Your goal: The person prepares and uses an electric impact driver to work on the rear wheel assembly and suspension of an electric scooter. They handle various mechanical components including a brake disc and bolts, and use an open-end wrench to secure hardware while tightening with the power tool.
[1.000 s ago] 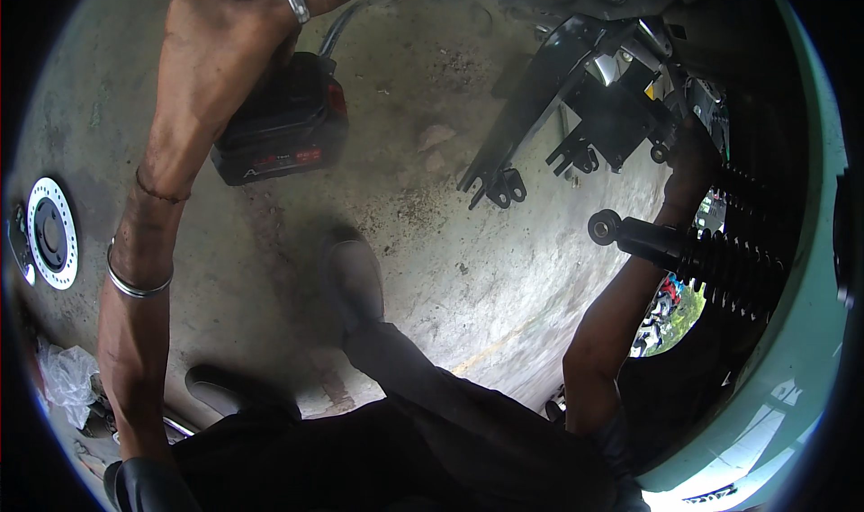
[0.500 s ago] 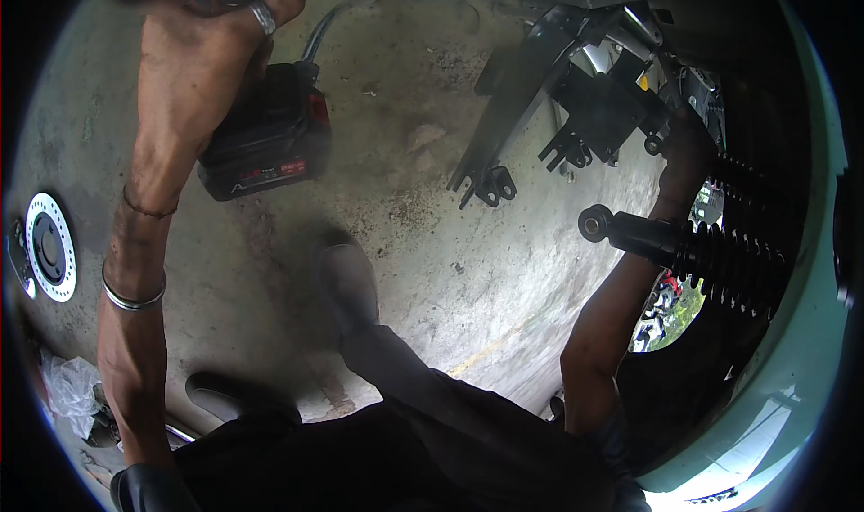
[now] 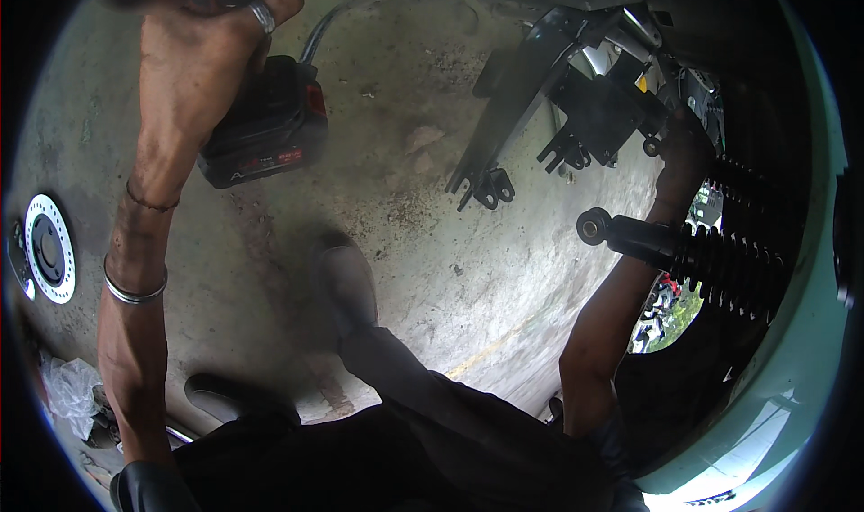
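My left hand (image 3: 193, 67) is closed around the handle of a cordless power tool (image 3: 261, 143). The tool's black and red battery pack shows below the hand, while its upper body is cut off at the top of the view. On the right, my right hand (image 3: 686, 157) is in deep shadow at the edge of a black metal bracket (image 3: 598, 107) with forked lugs. Its fingers look curled around the bracket's right end, though they are partly hidden. A black shock absorber (image 3: 675, 242) with a coil spring juts out across my right forearm, its near eyelet free.
A drilled brake disc (image 3: 49, 248) lies on the concrete floor (image 3: 450, 287) at far left, with a clear plastic bag (image 3: 72, 395) below it. A pale green body panel (image 3: 765, 422) curves along the right. My shoe (image 3: 346, 282) stands in the middle.
The tool's battery end has risen slightly, and its underside is tilted a little differently. My right hand, the bracket and the shock absorber are nearly unmoved.
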Action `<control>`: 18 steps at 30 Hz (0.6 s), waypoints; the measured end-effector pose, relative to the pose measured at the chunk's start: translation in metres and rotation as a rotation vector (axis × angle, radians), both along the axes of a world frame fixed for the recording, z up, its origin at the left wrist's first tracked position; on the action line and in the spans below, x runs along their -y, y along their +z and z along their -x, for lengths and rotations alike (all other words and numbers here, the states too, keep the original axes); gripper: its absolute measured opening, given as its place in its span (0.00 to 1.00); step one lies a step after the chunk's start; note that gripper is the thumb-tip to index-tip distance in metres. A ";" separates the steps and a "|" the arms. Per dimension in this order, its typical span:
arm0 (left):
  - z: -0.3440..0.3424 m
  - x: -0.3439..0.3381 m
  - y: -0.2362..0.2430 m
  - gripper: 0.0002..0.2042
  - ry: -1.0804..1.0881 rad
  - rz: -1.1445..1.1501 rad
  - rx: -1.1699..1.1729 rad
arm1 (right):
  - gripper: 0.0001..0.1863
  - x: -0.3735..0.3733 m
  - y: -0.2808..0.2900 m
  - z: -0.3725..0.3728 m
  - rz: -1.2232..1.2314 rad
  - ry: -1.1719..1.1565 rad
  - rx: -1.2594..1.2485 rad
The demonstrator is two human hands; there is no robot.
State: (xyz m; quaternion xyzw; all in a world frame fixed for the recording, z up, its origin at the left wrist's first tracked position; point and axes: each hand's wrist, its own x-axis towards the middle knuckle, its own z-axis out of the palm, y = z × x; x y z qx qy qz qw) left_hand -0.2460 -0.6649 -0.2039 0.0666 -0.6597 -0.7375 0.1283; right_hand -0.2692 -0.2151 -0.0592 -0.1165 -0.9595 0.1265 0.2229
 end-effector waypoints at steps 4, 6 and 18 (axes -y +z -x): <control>-0.003 0.007 -0.004 0.15 -0.034 0.130 0.074 | 0.13 0.004 -0.002 0.003 0.007 0.008 -0.002; -0.005 0.005 -0.006 0.14 -0.042 0.176 0.106 | 0.13 0.001 0.003 0.001 0.001 -0.001 -0.007; -0.004 0.007 -0.009 0.16 -0.126 0.022 0.271 | 0.12 0.002 -0.006 -0.005 0.027 0.005 -0.021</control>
